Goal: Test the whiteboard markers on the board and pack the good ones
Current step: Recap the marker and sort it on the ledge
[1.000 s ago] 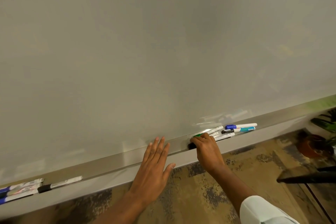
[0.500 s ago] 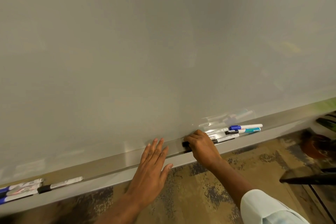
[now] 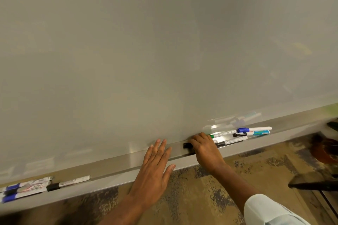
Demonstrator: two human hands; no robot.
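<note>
A blank whiteboard (image 3: 164, 51) fills most of the view, with a metal tray (image 3: 113, 165) along its bottom edge. My right hand (image 3: 206, 150) curls its fingers round a black-capped marker (image 3: 187, 145) lying in the tray; only the black end shows. Just right of it lies a pile of several markers (image 3: 245, 134), among them blue-capped, teal, green and black ones. My left hand (image 3: 155, 168) rests flat on the tray's front lip, fingers straight and spread. Another group of markers (image 3: 27, 189) lies at the tray's far left.
Patterned brown and grey carpet (image 3: 192, 197) lies below the board. A brown pot (image 3: 325, 150) stands at the right edge, blurred, and a dark bar-shaped object (image 3: 314, 185) juts in beneath it.
My right hand has slid a little leftward along the tray with the black-capped marker under its fingers. My left hand stays flat on the tray's lip.
</note>
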